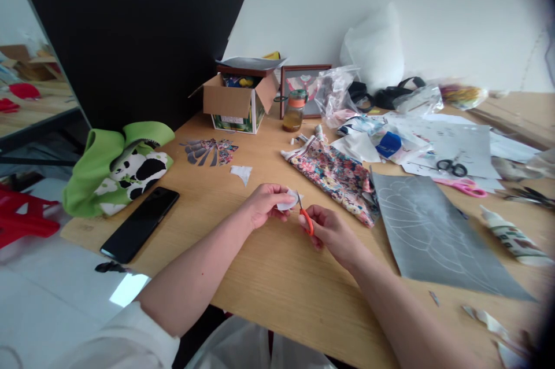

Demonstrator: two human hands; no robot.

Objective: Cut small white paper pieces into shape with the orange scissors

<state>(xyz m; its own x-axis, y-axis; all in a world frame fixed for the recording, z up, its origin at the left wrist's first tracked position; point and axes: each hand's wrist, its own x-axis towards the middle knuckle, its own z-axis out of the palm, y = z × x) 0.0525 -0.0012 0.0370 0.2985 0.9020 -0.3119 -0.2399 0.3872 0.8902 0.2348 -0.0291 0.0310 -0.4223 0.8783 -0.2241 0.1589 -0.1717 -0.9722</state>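
Between finger and thumb, my left hand (265, 205) pinches a small white piece (286, 202), paper or backed fabric; I cannot tell which. My right hand (328, 227) is closed round the orange handles of a small pair of scissors (307, 221), whose blades touch the right edge of the piece. Behind both hands lies a folded floral cloth (332, 175). A pale irregular scrap (241, 173) rests to the left of it. Farther left, cut grey and floral pieces (210, 151) are laid in a fan shape.
At left are a phone (141, 223) and a green panda bag (124, 166). An open cardboard box (236, 100) and a jar (295, 110) stand behind. At right lie a grey sheet with white line drawing (433, 230), black scissors (451, 166), pink scissors (466, 187) and a glue bottle (514, 236).
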